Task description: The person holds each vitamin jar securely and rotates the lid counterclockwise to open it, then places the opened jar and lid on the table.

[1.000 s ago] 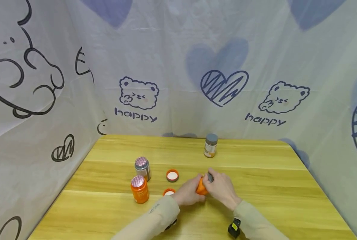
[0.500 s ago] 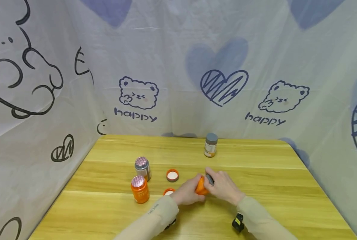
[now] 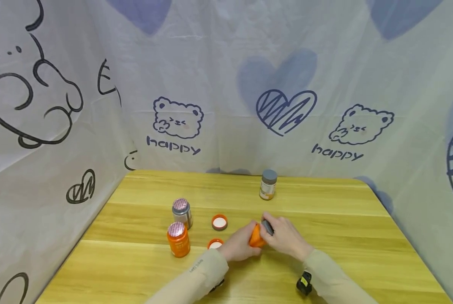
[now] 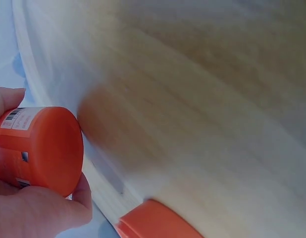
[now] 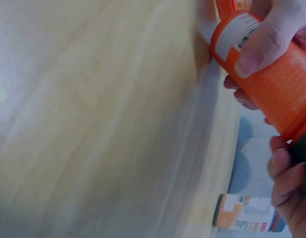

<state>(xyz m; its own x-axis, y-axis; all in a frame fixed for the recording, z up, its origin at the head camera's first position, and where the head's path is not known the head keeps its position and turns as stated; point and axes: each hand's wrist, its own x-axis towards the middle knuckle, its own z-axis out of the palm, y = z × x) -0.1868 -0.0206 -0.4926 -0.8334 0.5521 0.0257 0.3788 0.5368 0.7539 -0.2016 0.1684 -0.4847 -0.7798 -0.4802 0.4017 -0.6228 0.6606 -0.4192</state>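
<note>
In the head view my left hand (image 3: 241, 245) grips an orange bottle (image 3: 256, 237), which is tilted toward the right. The left wrist view shows the base of the bottle (image 4: 56, 148), with thumb and fingers around its body. My right hand (image 3: 285, 238) holds the dark grey lid (image 3: 267, 227) at the other end. From the right wrist, the lid (image 5: 302, 151) appears to sit on the bottle's neck, with fingers curled on it. Whether it is loosened cannot be seen. The left forearm partly covers an upturned orange-rimmed lid (image 3: 215, 244) on the table.
A lidless orange bottle (image 3: 178, 242) and a lidless grey bottle (image 3: 182, 214), both with foil seals, stand at left. Another upturned lid (image 3: 219, 222) lies beyond my left hand. A grey-capped bottle (image 3: 267, 185) stands at the back of the wooden table (image 3: 344, 211).
The right hand has turned slightly on the lid, and its wrist has shifted right. The left hand keeps the orange bottle in nearly the same place; the other bottles stand as before.
</note>
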